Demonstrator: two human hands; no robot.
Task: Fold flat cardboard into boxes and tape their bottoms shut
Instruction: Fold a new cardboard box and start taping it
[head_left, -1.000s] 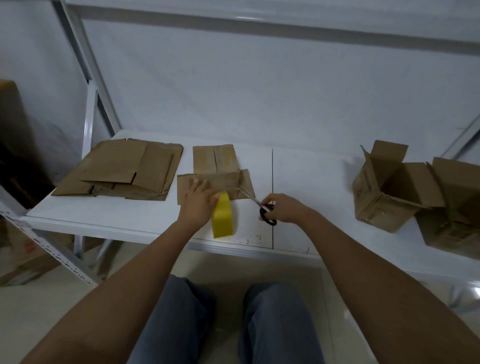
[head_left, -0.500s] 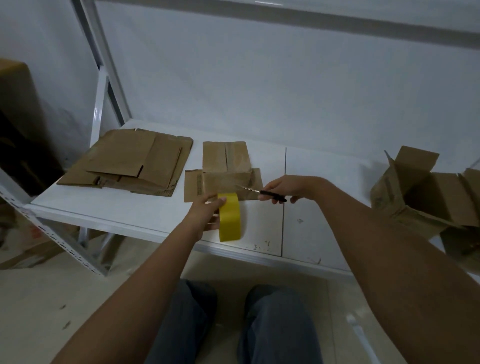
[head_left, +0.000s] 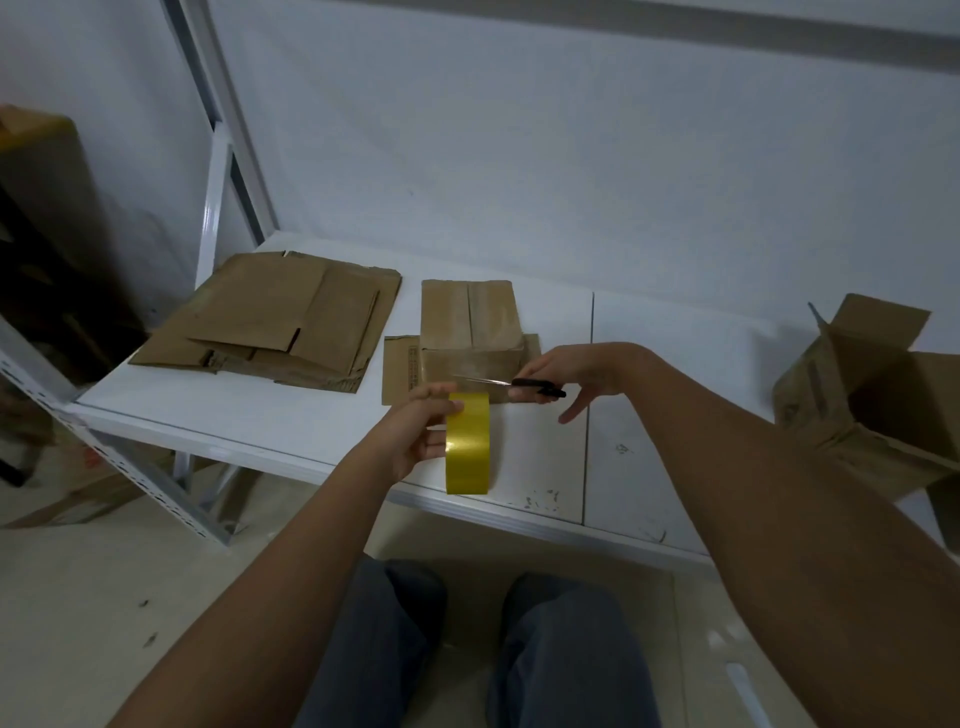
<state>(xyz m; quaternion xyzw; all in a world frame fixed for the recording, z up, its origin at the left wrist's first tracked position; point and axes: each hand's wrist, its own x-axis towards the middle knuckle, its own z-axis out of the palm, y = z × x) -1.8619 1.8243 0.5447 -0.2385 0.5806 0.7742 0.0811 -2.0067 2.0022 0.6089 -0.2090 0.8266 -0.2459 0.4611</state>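
Folded box (head_left: 470, 332) sits bottom-up mid-desk (head_left: 675, 415), its seam running away from the person. Left hand (head_left: 415, 441) grips the yellow tape roll (head_left: 467, 449) on edge, just nearer than the box. Right hand (head_left: 566, 376) holds the scissors (head_left: 511, 384), fingers curled at the black handles; blades point left, crosswise between roll and box, above the roll's top. Any tape strip there is too faint to confirm. Judgement: the cut comes next. Flat cardboard stack (head_left: 280, 322) lies to the left.
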